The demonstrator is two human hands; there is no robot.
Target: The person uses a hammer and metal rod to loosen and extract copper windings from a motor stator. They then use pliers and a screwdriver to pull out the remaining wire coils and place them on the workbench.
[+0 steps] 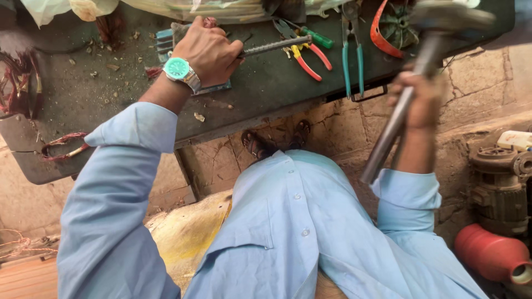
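Steel is the ribbed rod (275,46) that the left hand (209,52) grips closed on the dark workbench (100,94). The right hand (418,99) is closed around a metal hammer (426,61), raised above the workbench's right end, near the pliers (353,47).

Pliers (353,50) on workbench (266,83), right of ridged rod (274,46)

The ribbed rod (274,46) looks like dull metal, the blurred hammer (413,83) probably bare steel, the workbench (266,88) matt and gritty.

left hand (209,51) grips ribbed rod (274,46) | right hand (417,101) holds hammer (413,83)
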